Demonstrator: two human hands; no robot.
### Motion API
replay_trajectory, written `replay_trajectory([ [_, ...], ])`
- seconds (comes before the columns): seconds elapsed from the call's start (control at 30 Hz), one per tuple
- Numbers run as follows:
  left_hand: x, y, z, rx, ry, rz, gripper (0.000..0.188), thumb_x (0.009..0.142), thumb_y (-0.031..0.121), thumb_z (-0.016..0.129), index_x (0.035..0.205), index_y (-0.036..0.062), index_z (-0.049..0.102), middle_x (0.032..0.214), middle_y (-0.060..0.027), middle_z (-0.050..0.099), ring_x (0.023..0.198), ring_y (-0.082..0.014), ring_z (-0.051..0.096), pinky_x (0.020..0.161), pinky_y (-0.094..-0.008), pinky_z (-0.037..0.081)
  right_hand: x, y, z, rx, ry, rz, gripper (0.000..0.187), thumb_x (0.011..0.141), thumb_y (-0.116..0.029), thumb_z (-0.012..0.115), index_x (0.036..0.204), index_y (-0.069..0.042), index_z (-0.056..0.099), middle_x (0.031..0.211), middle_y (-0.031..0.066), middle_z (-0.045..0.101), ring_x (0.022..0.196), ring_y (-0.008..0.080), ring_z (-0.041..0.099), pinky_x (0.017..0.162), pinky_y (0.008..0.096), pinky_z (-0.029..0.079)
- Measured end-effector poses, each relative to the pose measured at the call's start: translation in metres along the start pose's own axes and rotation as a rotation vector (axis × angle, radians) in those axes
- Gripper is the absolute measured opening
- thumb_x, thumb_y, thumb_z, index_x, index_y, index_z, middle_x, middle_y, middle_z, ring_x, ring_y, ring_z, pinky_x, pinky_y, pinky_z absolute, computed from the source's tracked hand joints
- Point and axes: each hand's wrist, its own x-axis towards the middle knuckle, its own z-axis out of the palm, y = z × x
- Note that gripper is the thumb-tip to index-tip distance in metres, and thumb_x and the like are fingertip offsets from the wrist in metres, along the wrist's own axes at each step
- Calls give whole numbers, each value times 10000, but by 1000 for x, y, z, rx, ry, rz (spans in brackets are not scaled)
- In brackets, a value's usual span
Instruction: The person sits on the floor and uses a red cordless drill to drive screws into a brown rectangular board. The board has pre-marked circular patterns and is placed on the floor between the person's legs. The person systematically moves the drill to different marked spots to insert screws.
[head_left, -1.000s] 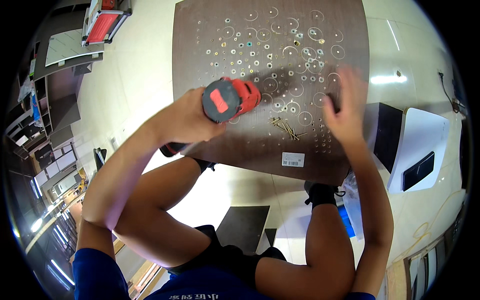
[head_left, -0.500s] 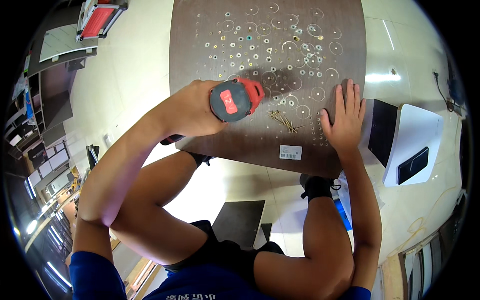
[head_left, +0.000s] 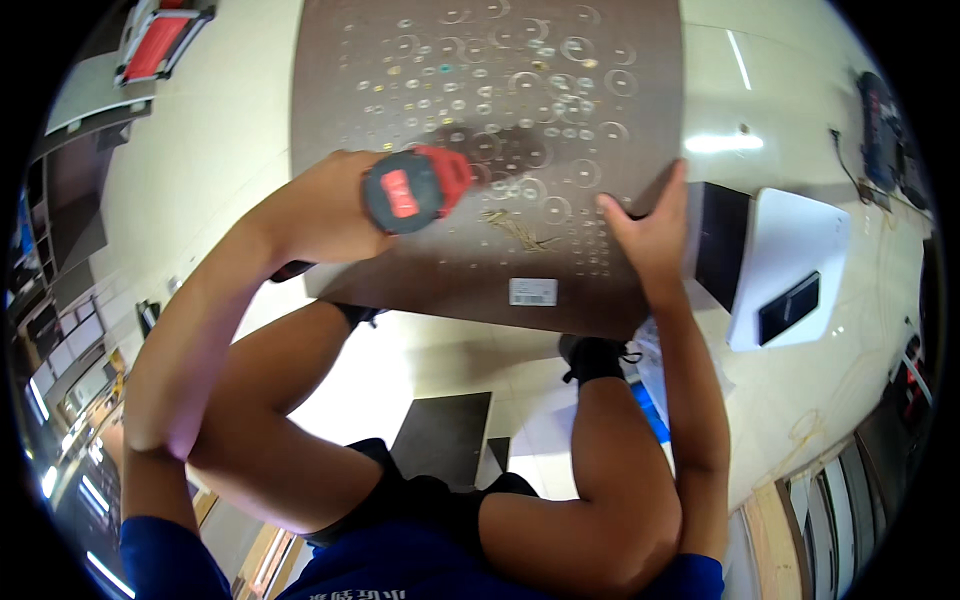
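My left hand (head_left: pixel 335 205) is wrapped round the grip of a red and black cordless drill (head_left: pixel 408 192), held over the left part of a dark brown board (head_left: pixel 400 275). The drill's round back end faces up, so its tip is hidden. On the board's right edge, my right hand (head_left: pixel 655 235) has its thumb on the top face and its index finger along the edge; the other fingers are out of sight over the side. Between the hands lies a small heap of brass-coloured screws (head_left: pixel 518 230). Drilled holes and ring marks cover much of the board.
Right of the board stands a black box-like piece with a white top (head_left: pixel 790 270), carrying a dark phone (head_left: pixel 790 308). A white label (head_left: pixel 533 292) sticks near the board's front edge. A dark panel (head_left: pixel 440 435) lies on the floor between my legs.
The whole view has shifted, so everything sits further left. My right hand has turned from lying flat on the board to curling over its edge. The drill stays in my left hand.
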Motion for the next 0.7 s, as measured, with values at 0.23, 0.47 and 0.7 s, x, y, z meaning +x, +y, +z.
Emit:
replay_trajectory([
  [0.23, 0, 6, -3, -50, -60, -61, 263, 756, 43, 693, 1018, 29, 680, 904, -143, 725, 807, -290, 679, 773, -387, 550, 3, -11, -9, 29, -35, 30, 1214, 694, -456, 929, 1565, 85, 280, 1491, 288, 473, 1277, 468, 584, 977, 499, 562],
  [0.47, -1, 3, -6, -7, -54, -45, 257, 770, 92, 677, 1017, 22, 679, 909, -156, 728, 819, -302, 687, 786, -399, 553, 4, -9, -10, 35, -59, 32, 1223, 716, -460, 914, 1580, 89, 245, 1526, 307, 432, 1297, 481, 568, 994, 498, 554],
  [0.7, -2, 1, -6, 30, -50, -75, 296, 763, 122, 684, 1038, 12, 679, 936, -181, 745, 854, -340, 707, 815, -407, 560, 4, -5, -8, -23, -72, 25, 1259, 740, -517, 879, 1607, 67, 179, 1609, 317, 333, 1335, 513, 529, 1024, 519, 531],
])
